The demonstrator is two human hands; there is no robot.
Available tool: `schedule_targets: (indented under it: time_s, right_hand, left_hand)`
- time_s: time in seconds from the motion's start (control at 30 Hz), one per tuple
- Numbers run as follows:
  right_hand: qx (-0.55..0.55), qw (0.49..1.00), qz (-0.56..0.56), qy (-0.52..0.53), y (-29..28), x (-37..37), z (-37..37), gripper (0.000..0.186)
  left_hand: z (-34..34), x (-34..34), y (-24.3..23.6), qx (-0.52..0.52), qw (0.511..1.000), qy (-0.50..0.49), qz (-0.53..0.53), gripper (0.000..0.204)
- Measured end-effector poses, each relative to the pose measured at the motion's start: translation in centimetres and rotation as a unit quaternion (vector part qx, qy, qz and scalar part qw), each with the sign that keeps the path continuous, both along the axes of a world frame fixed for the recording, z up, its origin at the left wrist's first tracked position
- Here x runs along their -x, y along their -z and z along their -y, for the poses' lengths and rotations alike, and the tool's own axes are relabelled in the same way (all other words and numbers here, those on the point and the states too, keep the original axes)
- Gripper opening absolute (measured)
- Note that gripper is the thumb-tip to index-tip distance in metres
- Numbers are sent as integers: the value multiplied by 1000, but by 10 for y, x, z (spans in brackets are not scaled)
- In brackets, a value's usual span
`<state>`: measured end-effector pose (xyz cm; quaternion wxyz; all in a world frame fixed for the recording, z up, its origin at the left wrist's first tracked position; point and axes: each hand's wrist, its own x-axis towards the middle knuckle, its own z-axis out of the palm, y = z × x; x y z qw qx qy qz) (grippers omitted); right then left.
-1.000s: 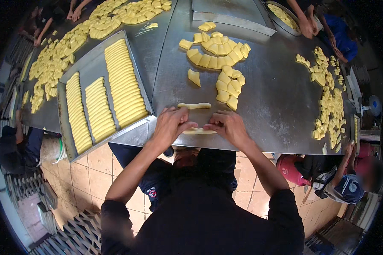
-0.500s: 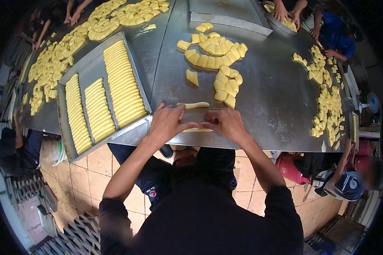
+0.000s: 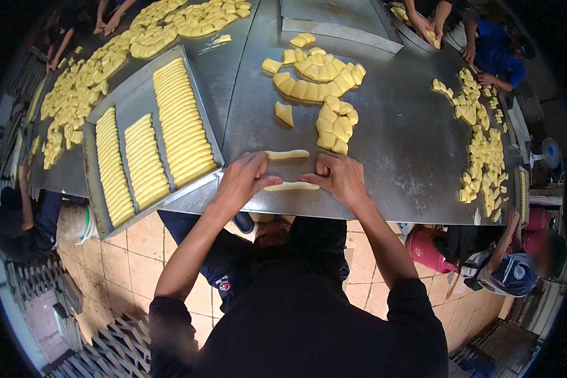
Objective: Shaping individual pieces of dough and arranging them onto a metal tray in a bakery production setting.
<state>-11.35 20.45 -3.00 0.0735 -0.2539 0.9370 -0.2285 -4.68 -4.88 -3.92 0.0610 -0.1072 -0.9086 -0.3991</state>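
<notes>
Two thin yellow dough strips lie crosswise on the metal table before me. The near dough strip (image 3: 292, 186) has my thumbs at its two ends. My left hand (image 3: 242, 178) has its thumb stretched onto the left end, while its bent fingertips are beside the left end of the far dough strip (image 3: 287, 154). My right hand (image 3: 340, 179) reaches its thumb to the near strip's right end, its fingers curled and apart from the thumb. Neither hand is closed round the dough. Just beyond is a cluster of cut dough pieces (image 3: 336, 126).
A metal tray (image 3: 148, 97) with three rows of dough strips stands at left, overhanging the table edge. Dough piles (image 3: 85, 88) cover the far left, with more dough (image 3: 482, 157) at right. A metal sheet (image 3: 340, 19) lies at the back. Other people work around the table.
My thumbs have moved apart from the middle of the near dough strip to its ends, baring the strip between them. The right hand's fingers have shifted slightly.
</notes>
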Motion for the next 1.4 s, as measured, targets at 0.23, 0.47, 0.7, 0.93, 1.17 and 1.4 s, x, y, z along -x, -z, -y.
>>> schedule_targets:
  time_s: [0.23, 0.47, 0.7, 0.93, 1.17, 1.4]
  right_hand:
    - [133, 988, 47, -58, 4, -12, -8, 25]
    - [194, 973, 21, -126, -3, -13, 0, 22]
    - [205, 978, -13, -37, 13, 2, 24, 32]
    - [218, 971, -45, -83, 10, 0, 25, 47]
    - [101, 988, -55, -98, -5, 22, 24, 39]
    - [229, 966, -114, -34, -10, 11, -2, 32]
  left_hand:
    - [-2, -11, 10, 9, 998, -1, -65, 21]
    - [-15, -25, 4, -69, 997, -34, 0, 19]
    - [-14, -3, 20, -50, 991, -107, -62, 23]
    - [-27, 0, 8, -21, 984, -130, -121, 28]
    - [-4, 19, -2, 18, 998, -63, 1, 37]
    - [-60, 2, 18, 246, 969, 14, -27, 67]
